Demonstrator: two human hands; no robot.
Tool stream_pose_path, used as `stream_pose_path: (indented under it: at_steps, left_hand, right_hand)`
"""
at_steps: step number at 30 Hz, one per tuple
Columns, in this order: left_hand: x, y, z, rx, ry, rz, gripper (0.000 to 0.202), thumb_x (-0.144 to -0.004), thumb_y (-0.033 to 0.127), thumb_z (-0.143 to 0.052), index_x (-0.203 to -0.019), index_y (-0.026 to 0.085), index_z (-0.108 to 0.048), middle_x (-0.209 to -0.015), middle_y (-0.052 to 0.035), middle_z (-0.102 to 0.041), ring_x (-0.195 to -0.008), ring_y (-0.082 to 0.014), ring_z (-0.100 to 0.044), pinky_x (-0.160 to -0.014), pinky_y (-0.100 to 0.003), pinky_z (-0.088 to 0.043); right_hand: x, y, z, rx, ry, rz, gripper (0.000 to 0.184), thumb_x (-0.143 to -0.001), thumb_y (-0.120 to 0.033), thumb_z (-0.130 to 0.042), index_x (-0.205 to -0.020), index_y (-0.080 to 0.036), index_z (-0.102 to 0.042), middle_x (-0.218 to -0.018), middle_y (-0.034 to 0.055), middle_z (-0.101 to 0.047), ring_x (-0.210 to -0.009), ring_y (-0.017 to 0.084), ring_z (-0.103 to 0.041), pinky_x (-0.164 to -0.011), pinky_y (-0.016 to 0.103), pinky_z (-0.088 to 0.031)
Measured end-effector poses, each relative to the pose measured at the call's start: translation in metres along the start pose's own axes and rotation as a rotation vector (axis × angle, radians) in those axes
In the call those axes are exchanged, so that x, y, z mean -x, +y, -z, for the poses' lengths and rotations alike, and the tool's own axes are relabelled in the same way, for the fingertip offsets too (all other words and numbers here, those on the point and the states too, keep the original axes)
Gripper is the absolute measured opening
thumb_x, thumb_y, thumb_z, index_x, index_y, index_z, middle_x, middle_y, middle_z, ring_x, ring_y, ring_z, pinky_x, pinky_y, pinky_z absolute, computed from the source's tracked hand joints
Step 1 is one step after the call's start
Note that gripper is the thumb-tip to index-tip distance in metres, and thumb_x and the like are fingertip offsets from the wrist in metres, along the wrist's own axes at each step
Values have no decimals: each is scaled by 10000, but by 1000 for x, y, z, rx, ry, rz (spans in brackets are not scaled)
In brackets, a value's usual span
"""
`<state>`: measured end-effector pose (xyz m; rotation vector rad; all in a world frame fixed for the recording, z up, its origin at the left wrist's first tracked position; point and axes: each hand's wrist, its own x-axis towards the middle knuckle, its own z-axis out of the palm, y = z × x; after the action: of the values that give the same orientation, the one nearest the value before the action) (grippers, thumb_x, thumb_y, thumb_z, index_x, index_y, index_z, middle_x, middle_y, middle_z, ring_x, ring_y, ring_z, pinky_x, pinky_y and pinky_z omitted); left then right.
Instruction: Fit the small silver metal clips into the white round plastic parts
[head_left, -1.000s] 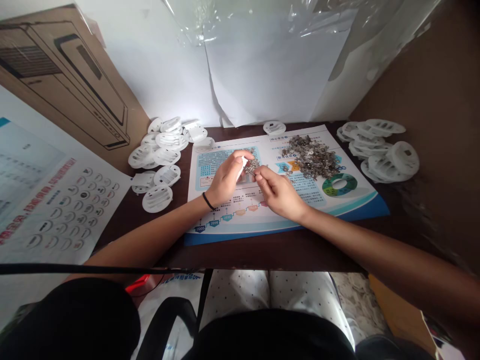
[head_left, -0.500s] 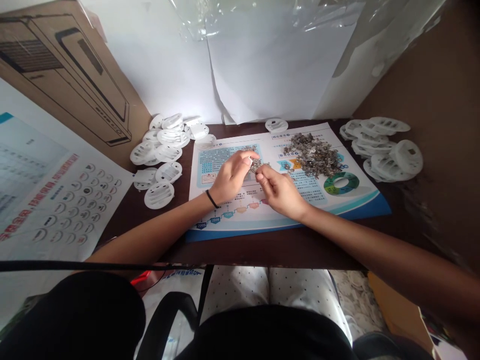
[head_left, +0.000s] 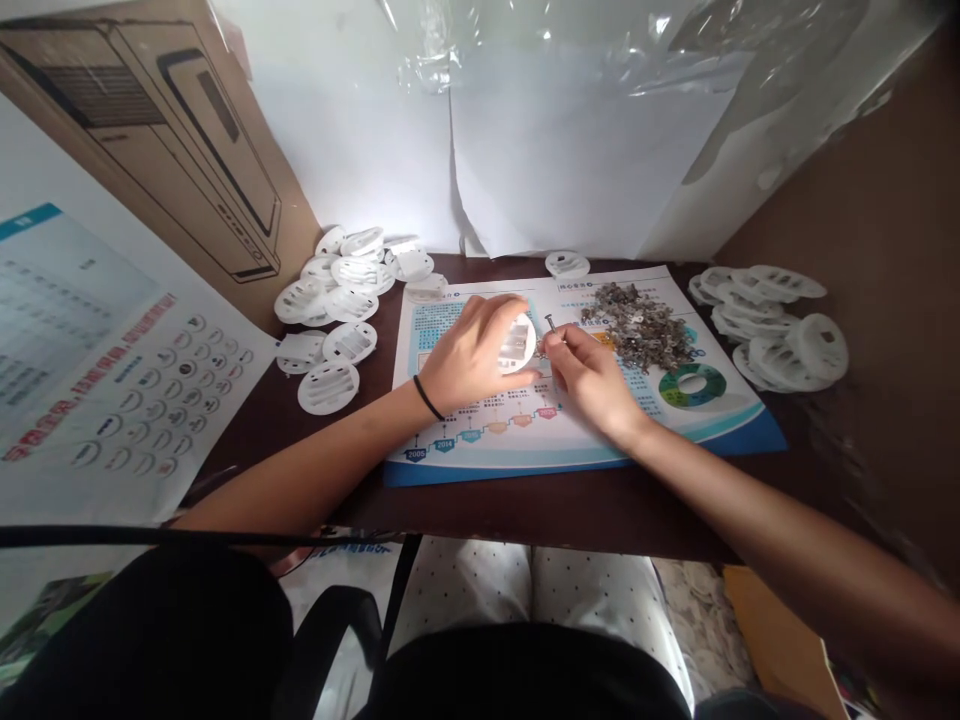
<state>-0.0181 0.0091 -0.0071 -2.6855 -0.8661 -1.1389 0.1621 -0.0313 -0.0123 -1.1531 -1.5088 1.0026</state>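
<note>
My left hand is closed round a white round plastic disc with slots, held tilted above a printed blue-and-white paper sheet. My right hand pinches a small grey metal piece right beside the disc's edge. A heap of small grey metal pieces lies on the sheet just right of my hands.
White discs are piled at the left and at the right of the dark table; one lone disc lies at the back. A cardboard box leans at the left, a poster below it, white paper and plastic film behind.
The disc in my left hand has turned so its slotted face shows. My right hand has lifted one metal piece up to the disc's edge. The camera has shifted slightly.
</note>
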Motion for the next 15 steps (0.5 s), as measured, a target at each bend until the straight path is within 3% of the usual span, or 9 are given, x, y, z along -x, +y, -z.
stream_pose_path:
  at_steps: [3, 7, 10, 15]
  left_hand:
    - [0, 4, -4, -56, -9, 32, 777, -730, 434, -754, -1345, 152, -373, -1279, -160, -504, -1166, -320, -512, -1027, -486, -452]
    - [0, 15, -5, -25, -65, 160, 929, -700, 507, -755, -1417, 136, -294, -1291, -178, -449, -1208, -362, -475, -1037, -521, -442]
    - [-1, 22, -1, 102, -98, 230, 921, -748, 428, -708, -1472, 150, -212, -1325, -176, -413, -1267, -346, -433, -1063, -501, -430]
    - [-4, 21, 7, 273, -94, 116, 873, -795, 250, -628, -1514, 199, -137, -1354, -163, -449, -1278, -303, -442, -1058, -465, -441]
  right_hand:
    - [-1, -7, -1, -62, -33, -44, 363, -878, -435, -560, -623, -211, -429, -545, -56, -349, -519, 89, -295, -508, 270, -236]
    - [-3, -10, -1, -137, -7, -46, 358, -855, -448, -593, -629, -206, -457, -529, -64, -356, -504, 81, -290, -490, 264, -231]
    - [-4, -7, 0, -159, 22, -65, 378, -860, -470, -583, -624, -208, -448, -515, -66, -363, -479, 76, -283, -464, 258, -227]
    - [-8, -5, 3, -237, 7, -203, 422, -873, -464, -568, -587, -223, -372, -479, -70, -327, -435, 72, -282, -434, 255, -233]
